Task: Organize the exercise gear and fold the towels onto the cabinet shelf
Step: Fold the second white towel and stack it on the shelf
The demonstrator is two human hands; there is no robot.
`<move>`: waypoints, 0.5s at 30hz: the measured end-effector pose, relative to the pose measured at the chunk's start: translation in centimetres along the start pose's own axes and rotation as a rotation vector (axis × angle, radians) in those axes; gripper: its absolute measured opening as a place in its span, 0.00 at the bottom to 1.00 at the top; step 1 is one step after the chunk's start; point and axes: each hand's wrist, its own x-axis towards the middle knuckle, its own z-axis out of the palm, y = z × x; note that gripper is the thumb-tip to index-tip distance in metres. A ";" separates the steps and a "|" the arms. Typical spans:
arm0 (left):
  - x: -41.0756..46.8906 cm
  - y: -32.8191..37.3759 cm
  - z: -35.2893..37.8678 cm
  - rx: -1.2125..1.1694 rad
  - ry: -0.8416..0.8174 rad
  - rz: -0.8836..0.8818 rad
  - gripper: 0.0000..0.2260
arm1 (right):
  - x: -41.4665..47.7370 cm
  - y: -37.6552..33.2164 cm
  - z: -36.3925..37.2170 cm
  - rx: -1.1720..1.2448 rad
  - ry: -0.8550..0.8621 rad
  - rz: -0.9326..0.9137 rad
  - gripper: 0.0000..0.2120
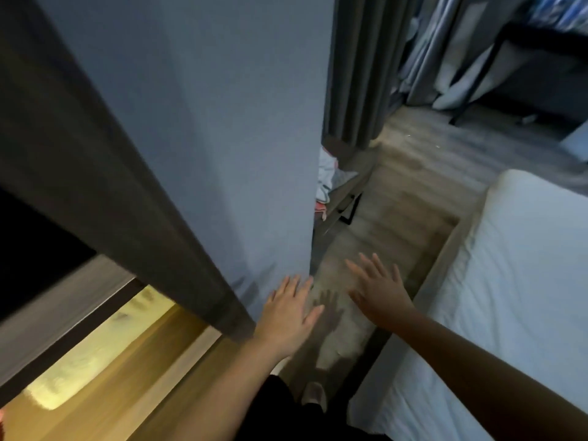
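My left hand [291,313] is stretched forward with straight fingers, close to the lower edge of a tall grey-blue panel [222,138]; whether it touches the panel I cannot tell. My right hand [378,288] is held out flat over the floor, holding nothing. Behind the panel's edge, crumpled white and pink cloth [327,183] lies on a low wooden shelf [353,183]. No exercise gear shows in this blurred view.
A white mattress [509,281] on a wooden frame fills the right side. A narrow strip of wooden floor [397,218] runs between it and the panel. Grey curtains [356,74] and a dark table frame [541,58] stand at the back. A lit wooden surface [111,361] lies at the lower left.
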 end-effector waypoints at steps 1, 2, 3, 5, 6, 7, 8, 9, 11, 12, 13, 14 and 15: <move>1.6 0.9 -0.5 -0.001 -0.007 0.014 0.29 | 0.4 1.3 -0.5 0.009 0.016 0.028 0.30; 3.4 1.8 -0.9 -0.001 -0.015 0.031 0.29 | 1.0 2.4 -0.9 0.017 0.025 0.055 0.30; 5.2 2.6 -1.2 -0.002 -0.025 0.051 0.29 | 1.7 3.5 -1.2 0.016 0.027 0.079 0.30; 8.9 3.8 -1.7 -0.015 -0.039 0.078 0.29 | 3.3 5.7 -1.6 0.013 0.020 0.128 0.30; 10.7 4.3 -1.8 -0.018 -0.042 0.083 0.29 | 4.2 6.7 -1.8 0.021 0.018 0.153 0.30; 12.5 4.6 -2.0 -0.016 -0.045 0.084 0.29 | 5.2 7.7 -1.9 0.032 0.018 0.180 0.30; 14.5 4.9 -2.2 -0.006 -0.047 0.082 0.29 | 6.3 8.6 -2.2 0.045 0.021 0.202 0.30; 16.4 5.1 -2.5 0.006 -0.047 0.079 0.29 | 7.6 9.5 -2.5 0.058 0.023 0.215 0.30; 20.3 5.6 -3.2 0.028 -0.042 0.071 0.29 | 10.5 11.1 -3.3 0.071 0.024 0.217 0.30; 22.1 5.9 -3.6 0.039 -0.040 0.072 0.29 | 12.1 11.9 -3.7 0.071 0.016 0.212 0.30; 23.9 6.2 -4.0 0.046 -0.041 0.072 0.29 | 13.7 12.6 -4.2 0.080 0.001 0.211 0.30; 25.5 6.5 -4.3 0.049 -0.042 0.065 0.29 | 15.1 13.2 -4.7 0.100 -0.020 0.211 0.30; 27.0 6.8 -4.8 0.049 -0.037 0.048 0.29 | 16.6 13.7 -5.3 0.122 -0.034 0.207 0.30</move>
